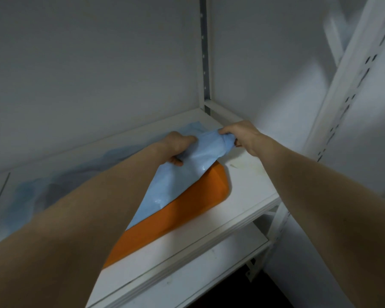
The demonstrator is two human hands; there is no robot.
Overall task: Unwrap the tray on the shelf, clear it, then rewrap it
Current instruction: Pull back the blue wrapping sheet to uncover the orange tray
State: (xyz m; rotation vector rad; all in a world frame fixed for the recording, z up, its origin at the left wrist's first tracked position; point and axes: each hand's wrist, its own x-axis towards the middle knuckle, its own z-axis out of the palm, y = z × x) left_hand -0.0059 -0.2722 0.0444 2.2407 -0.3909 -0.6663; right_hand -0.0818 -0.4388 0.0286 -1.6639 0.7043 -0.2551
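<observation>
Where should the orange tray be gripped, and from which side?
I'd take the orange tray by its bare near long rim, close to the rounded right corner, coming from the open front of the shelf. That rim lies uncovered. The far part sits under the blue wrap, which the left hand and right hand both grip, and a wall closes the back.

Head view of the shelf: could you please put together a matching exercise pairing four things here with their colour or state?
Things:
1 tray
2 wrap
3 shelf
4 right hand

Descriptions:
a white, under the tray
b orange, partly uncovered
c grips a bunched end of the wrap
d light blue, partly covering the tray

Pairs: 1-b, 2-d, 3-a, 4-c.
</observation>
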